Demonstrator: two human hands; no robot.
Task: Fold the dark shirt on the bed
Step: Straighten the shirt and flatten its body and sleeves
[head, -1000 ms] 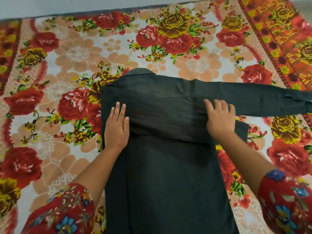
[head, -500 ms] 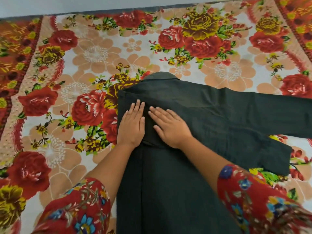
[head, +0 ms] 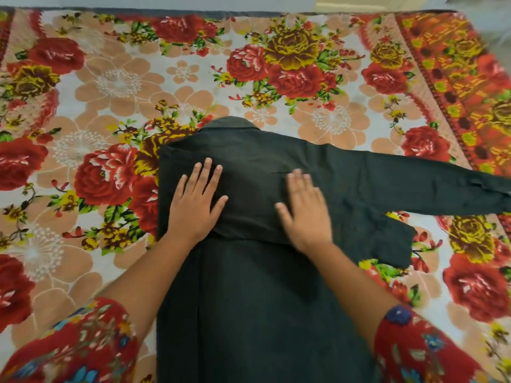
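Note:
The dark shirt [head: 257,294] lies flat on the bed, collar pointing away from me. Its left side is folded inward across the back, with a straight edge along the left. One long sleeve stretches out to the right, past the frame edge. My left hand [head: 195,205] rests flat on the folded part, fingers spread, palm down. My right hand [head: 307,214] lies flat on the middle of the shirt, slightly blurred, fingers apart. Neither hand grips the cloth.
The bed carries a floral sheet [head: 110,87] with red roses and peach flowers. An orange patterned border [head: 456,87] runs along the right side. A pale wall [head: 166,1] lies beyond the far edge.
My right hand slid left to meet my left hand, then moved back right across the shirt. My left hand stayed pressed on the folded side.

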